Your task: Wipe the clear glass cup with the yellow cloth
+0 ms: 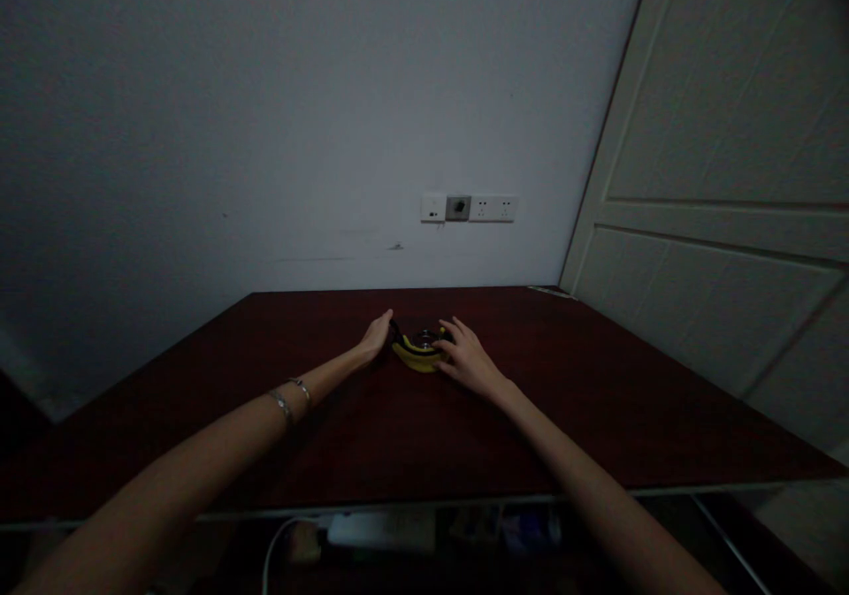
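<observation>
A small yellow and black object (419, 353) with a shiny round top lies on the dark red table (584, 383); I cannot make out what it is. My left hand (375, 337) rests at its left side, fingers stretched out and touching it. My right hand (465, 355) sits at its right side with fingers spread, the fingertips on or against the object. Both arms reach far forward. Two thin bracelets (290, 397) circle my left wrist.
A white wall stands behind the table, with a row of sockets (468, 208). A pale panelled door (722, 179) is at the right. Below the table's near edge lie a white power strip (381, 529) and a cable (273, 553).
</observation>
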`<state>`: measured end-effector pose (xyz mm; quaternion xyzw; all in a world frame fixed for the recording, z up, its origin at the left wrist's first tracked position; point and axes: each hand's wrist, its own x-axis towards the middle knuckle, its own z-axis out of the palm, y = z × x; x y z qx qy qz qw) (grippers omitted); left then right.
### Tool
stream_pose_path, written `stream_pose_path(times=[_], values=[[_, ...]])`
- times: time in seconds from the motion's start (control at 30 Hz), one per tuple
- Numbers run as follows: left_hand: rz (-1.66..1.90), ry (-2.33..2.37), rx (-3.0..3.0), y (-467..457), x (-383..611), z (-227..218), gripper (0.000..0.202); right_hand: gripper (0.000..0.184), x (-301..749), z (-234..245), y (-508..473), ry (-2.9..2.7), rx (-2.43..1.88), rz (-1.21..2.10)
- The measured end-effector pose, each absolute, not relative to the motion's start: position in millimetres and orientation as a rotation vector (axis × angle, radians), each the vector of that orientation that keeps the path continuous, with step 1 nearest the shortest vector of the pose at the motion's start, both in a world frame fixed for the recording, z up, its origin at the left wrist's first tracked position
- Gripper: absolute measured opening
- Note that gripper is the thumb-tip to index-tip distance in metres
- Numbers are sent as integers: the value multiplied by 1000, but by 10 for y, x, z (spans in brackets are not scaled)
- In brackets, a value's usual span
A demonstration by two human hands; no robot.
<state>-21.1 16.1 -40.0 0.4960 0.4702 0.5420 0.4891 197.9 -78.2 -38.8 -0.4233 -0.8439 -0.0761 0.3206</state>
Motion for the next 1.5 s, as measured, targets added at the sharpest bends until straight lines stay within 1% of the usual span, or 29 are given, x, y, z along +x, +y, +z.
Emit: stream_pose_path(times=[0.17, 0.33, 0.57, 0.67, 0.77, 0.93, 1.03, 1.17, 1.3, 1.43, 1.5], values=[[1310, 1251, 1297, 184, -208, -379, 33, 27, 1969, -413, -759, -2212, -1114, -232], [1315, 1267, 1316, 208, -233, -385, 33, 29, 1966, -407, -757, -2203, -1140, -218], [1347, 1263, 1359, 229, -239, -269, 28, 17, 1949, -385, -795, -2185, -1066, -114], [1321, 1245, 1406, 275, -193, -105, 29, 14, 1920, -347, -825, -2083, -1017, 7], [1331, 1234, 1493, 321, -115, 161, 25, 15, 1872, -254, -850, -1920, -1002, 156], [1392, 1137, 1736, 242, 61, 672, 24, 23, 1825, 11, -810, -1558, -1003, 349], [1357, 1035, 1929, 64, 196, 813, 26, 28, 1855, 182, -720, -1363, -999, 358], [1056, 762, 2034, -187, 395, 734, 39, 35, 1917, 346, -554, -1128, -995, 383], [1063, 608, 1938, -271, 549, 588, 47, 40, 1929, 402, -408, -1011, -958, 385], [1001, 491, 1900, -222, 624, 487, 62, 44, 1879, 385, -330, -967, -940, 389], [1010, 508, 1908, -179, 638, 437, 60, 45, 1851, 366, -313, -975, -926, 400]])
